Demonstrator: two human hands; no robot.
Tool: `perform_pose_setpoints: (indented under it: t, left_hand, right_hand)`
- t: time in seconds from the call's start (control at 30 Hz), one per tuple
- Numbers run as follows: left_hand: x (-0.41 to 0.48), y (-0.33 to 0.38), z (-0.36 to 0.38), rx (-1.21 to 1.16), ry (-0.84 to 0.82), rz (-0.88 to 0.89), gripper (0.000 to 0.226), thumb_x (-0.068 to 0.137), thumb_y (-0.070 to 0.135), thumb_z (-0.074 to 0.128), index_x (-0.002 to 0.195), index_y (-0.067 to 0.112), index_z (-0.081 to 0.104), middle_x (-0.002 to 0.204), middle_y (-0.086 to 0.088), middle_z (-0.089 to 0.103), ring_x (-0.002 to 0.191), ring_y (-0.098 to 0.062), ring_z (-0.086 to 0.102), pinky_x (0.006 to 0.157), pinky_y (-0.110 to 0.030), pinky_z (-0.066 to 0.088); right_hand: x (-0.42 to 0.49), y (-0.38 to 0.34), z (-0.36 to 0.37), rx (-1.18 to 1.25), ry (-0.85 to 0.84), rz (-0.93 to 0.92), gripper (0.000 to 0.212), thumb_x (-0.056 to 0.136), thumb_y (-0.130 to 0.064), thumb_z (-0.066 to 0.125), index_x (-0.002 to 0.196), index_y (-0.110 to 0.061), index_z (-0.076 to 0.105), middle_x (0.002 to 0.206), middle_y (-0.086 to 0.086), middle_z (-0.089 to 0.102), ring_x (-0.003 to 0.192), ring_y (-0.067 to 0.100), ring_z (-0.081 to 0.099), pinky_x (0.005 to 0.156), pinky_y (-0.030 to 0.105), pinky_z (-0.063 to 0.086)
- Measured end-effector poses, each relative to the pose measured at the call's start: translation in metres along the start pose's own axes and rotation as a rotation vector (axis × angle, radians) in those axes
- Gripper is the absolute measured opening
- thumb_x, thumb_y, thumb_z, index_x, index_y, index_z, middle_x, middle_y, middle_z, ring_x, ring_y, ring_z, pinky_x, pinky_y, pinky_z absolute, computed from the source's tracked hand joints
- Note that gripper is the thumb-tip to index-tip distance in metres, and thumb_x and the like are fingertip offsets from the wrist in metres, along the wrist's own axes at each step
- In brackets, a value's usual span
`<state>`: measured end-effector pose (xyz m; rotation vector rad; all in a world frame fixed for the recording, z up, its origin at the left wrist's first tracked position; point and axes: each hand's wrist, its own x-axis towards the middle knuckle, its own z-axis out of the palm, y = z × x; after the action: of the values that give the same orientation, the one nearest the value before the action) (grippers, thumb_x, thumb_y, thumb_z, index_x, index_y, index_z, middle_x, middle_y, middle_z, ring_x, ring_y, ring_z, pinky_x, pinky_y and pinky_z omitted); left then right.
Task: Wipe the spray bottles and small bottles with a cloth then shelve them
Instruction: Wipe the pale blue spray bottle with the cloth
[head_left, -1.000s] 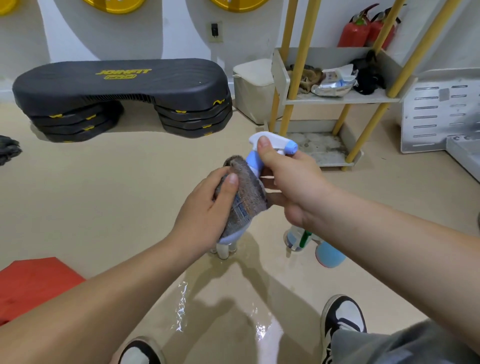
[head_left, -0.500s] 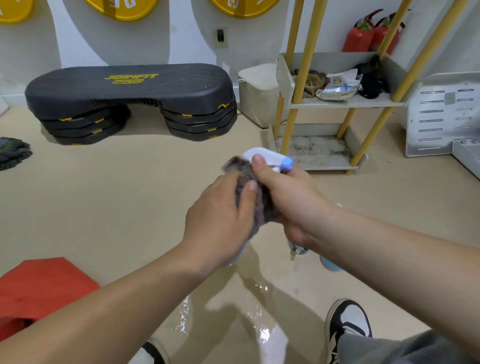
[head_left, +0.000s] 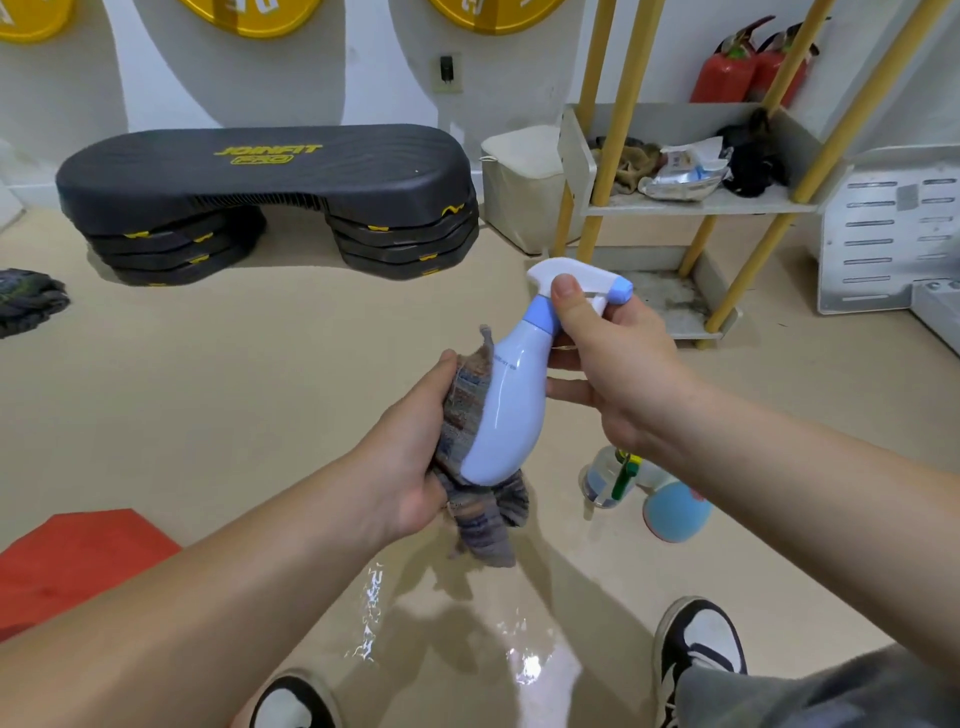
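While the right hand (head_left: 618, 374) grips the pale blue spray bottle (head_left: 511, 405) by its neck, tilted in the air above the floor (head_left: 208, 389), the left hand (head_left: 410, 467) clutches the striped cloth (head_left: 488, 519) against the bottle's side. 2 others, a clear bottle (head_left: 602, 475) and a blue bottle (head_left: 675, 512), sit on the floor under the right wrist.

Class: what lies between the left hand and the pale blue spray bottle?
The striped grey cloth, held against the spray bottle by the left hand; head view.

We read this as a gym storage corner: black JOINFIT aerobic step (head_left: 265, 176) on stacked risers, yellow-poled shelf (head_left: 691, 205), red fire extinguishers (head_left: 748, 73).
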<state>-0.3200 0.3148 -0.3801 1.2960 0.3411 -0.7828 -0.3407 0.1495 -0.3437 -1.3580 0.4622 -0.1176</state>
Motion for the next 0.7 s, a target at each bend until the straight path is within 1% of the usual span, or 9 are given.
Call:
perform_pose_setpoints:
  t: [0.07, 0.13, 0.23, 0.3, 0.4, 0.47, 0.57, 0.63, 0.7]
  left_hand:
    - [0.002, 0.000, -0.002, 0.059, 0.043, -0.010, 0.054, 0.104, 0.064, 0.042, 0.115, 0.022, 0.075, 0.104, 0.001, 0.081, 0.089, -0.019, 0.079, 0.080, -0.035, 0.058]
    - [0.005, -0.004, -0.004, 0.143, 0.082, -0.040, 0.056, 0.106, 0.061, 0.039, 0.118, 0.017, 0.073, 0.100, -0.002, 0.082, 0.089, -0.022, 0.079, 0.081, -0.036, 0.060]
    - [0.010, -0.009, -0.003, 0.164, 0.097, -0.050, 0.049, 0.109, 0.053, 0.040, 0.111, 0.015, 0.071, 0.086, -0.002, 0.080, 0.073, -0.022, 0.078, 0.064, -0.031, 0.059]
    - [0.011, -0.008, -0.002, 0.138, 0.083, -0.057, 0.042, 0.108, 0.048, 0.045, 0.108, 0.016, 0.072, 0.086, -0.004, 0.079, 0.070, -0.025, 0.076, 0.062, -0.031, 0.059]
    - [0.006, -0.004, 0.003, 0.138, 0.075, -0.030, 0.044, 0.106, 0.051, 0.044, 0.110, 0.018, 0.074, 0.097, -0.004, 0.080, 0.083, -0.025, 0.076, 0.073, -0.034, 0.057]
    - [-0.002, -0.001, 0.011, 0.322, 0.170, 0.136, 0.050, 0.109, 0.054, 0.033, 0.114, 0.024, 0.072, 0.107, -0.001, 0.079, 0.096, -0.019, 0.074, 0.080, -0.033, 0.055]
    - [-0.005, -0.001, 0.015, 0.705, 0.225, 0.594, 0.054, 0.106, 0.059, 0.023, 0.119, 0.029, 0.066, 0.121, 0.004, 0.071, 0.117, -0.020, 0.065, 0.104, -0.045, 0.049]
    - [-0.001, 0.003, 0.007, 0.773, 0.181, 0.689, 0.057, 0.100, 0.064, 0.022, 0.116, 0.032, 0.066, 0.118, 0.007, 0.072, 0.116, -0.020, 0.064, 0.105, -0.048, 0.048]
    - [0.008, 0.007, -0.006, 0.738, 0.080, 0.650, 0.054, 0.105, 0.064, 0.026, 0.120, 0.035, 0.069, 0.117, 0.010, 0.075, 0.114, -0.015, 0.068, 0.106, -0.044, 0.050]
  right_hand:
    - [-0.002, 0.001, 0.001, -0.018, -0.001, -0.012, 0.030, 0.103, -0.038, 0.061, 0.129, -0.023, 0.065, 0.113, 0.009, 0.075, 0.078, 0.015, 0.076, 0.066, 0.035, 0.065]
    - [-0.004, 0.003, 0.002, -0.081, 0.019, -0.047, 0.023, 0.102, -0.036, 0.063, 0.123, -0.026, 0.066, 0.114, 0.008, 0.075, 0.089, 0.022, 0.076, 0.071, 0.041, 0.067]
    - [-0.006, 0.003, 0.006, -0.199, 0.010, -0.167, 0.006, 0.100, -0.036, 0.066, 0.106, -0.036, 0.067, 0.108, 0.008, 0.075, 0.103, 0.030, 0.073, 0.085, 0.055, 0.063]
    - [-0.008, 0.004, 0.009, -0.274, -0.012, -0.245, 0.004, 0.099, -0.036, 0.068, 0.099, -0.040, 0.066, 0.099, 0.004, 0.074, 0.095, 0.021, 0.072, 0.088, 0.056, 0.061]
    - [-0.009, 0.003, 0.013, -0.361, -0.040, -0.303, 0.004, 0.098, -0.038, 0.069, 0.099, -0.041, 0.066, 0.086, -0.007, 0.071, 0.082, 0.009, 0.068, 0.085, 0.049, 0.062]
    - [-0.009, 0.005, 0.015, -0.262, -0.073, -0.207, 0.006, 0.099, -0.034, 0.068, 0.105, -0.034, 0.069, 0.093, -0.004, 0.077, 0.089, 0.015, 0.074, 0.081, 0.044, 0.065]
    - [-0.014, 0.011, 0.018, -0.116, -0.158, -0.038, 0.018, 0.101, -0.031, 0.066, 0.116, -0.022, 0.071, 0.102, 0.003, 0.080, 0.091, 0.019, 0.078, 0.072, 0.038, 0.066]
    - [-0.014, 0.011, 0.018, -0.113, -0.185, -0.027, 0.021, 0.101, -0.032, 0.066, 0.119, -0.021, 0.071, 0.102, 0.003, 0.080, 0.086, 0.015, 0.077, 0.070, 0.036, 0.065]
    - [-0.012, 0.007, 0.016, -0.093, -0.193, -0.027, 0.021, 0.102, -0.031, 0.065, 0.119, -0.022, 0.071, 0.098, 0.004, 0.079, 0.078, 0.015, 0.072, 0.067, 0.035, 0.064]
